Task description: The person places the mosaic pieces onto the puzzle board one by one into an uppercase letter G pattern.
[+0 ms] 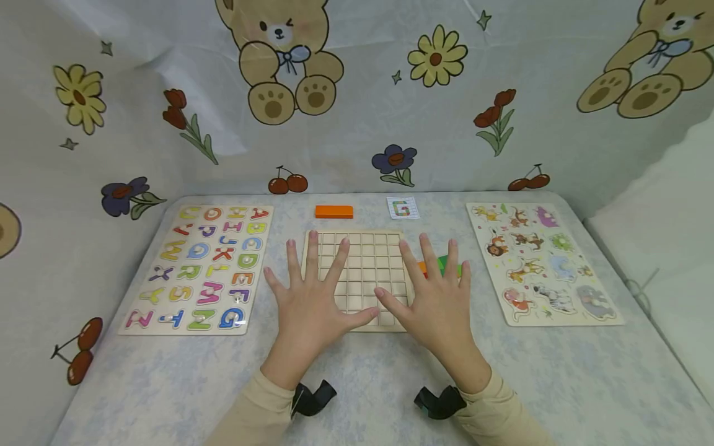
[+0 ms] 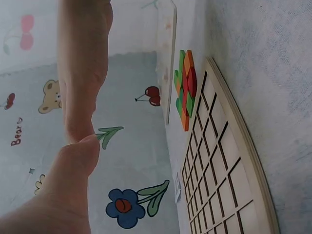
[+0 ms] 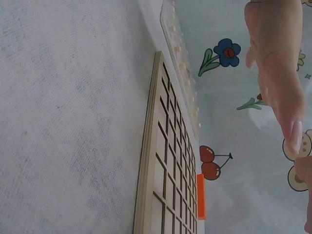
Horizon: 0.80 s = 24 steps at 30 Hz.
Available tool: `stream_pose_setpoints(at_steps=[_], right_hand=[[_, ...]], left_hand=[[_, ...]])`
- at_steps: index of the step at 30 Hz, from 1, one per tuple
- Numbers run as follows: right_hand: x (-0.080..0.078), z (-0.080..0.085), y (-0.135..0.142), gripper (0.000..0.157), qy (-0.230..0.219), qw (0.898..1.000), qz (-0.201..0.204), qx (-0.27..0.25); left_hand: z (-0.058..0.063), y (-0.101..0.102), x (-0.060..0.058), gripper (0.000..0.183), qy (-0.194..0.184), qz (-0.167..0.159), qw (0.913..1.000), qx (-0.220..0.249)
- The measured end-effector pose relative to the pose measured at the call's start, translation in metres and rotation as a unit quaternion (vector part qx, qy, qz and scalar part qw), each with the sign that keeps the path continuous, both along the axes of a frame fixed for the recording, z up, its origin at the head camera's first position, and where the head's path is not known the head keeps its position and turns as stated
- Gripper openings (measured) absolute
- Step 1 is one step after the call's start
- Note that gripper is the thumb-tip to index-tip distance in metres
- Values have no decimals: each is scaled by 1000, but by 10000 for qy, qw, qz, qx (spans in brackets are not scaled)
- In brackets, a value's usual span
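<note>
A wooden board with a grid of square cells (image 1: 368, 248) lies at the middle of the table. Over its left part my left hand (image 1: 309, 310) spreads its fingers, back of the hand up, holding nothing. My right hand (image 1: 437, 310) is spread the same way over the board's right edge, also holding nothing. The two thumbs point toward each other above the lower cells. Green, orange and red pieces (image 2: 185, 90) lie beside the board; in the head view the right fingers partly hide them. Both wrist views show the hands raised above the board.
An alphabet puzzle board (image 1: 209, 269) lies on the left, an animal puzzle board (image 1: 543, 263) on the right. Behind the grid board are an orange block (image 1: 334, 212) and a small card with a coloured G-like pattern (image 1: 403, 208). A printed curtain (image 1: 346, 142) hangs behind the table.
</note>
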State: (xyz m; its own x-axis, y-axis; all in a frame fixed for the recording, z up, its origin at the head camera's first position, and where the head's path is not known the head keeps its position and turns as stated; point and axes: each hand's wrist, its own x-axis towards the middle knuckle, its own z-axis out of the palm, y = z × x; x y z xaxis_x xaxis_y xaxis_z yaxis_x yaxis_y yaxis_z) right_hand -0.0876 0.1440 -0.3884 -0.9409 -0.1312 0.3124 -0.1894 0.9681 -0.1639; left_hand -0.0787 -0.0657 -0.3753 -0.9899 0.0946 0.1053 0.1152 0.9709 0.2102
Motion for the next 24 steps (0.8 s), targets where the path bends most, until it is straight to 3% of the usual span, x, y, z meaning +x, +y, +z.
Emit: stream_pose_setpoints(at_steps=[5,11,18,24], right_hand=[[-5,-7,10,91,-121,9999,63,-77],[-13,-19,29,84,-339,9984,-97,-447],[-30,-30,57,57,42,9968,-248,-764],[-51,-35,81,45,-498,9965,-400,-534]], left_hand=[[-8,-4,-3,124,-142,26,9999,82],[-27,-14,-5,133,-482,17,9983,327],[-52,-26,-3,142,-774,-94,9953,576],[-68,-32,-4,147,-1009,97,9879,1171]])
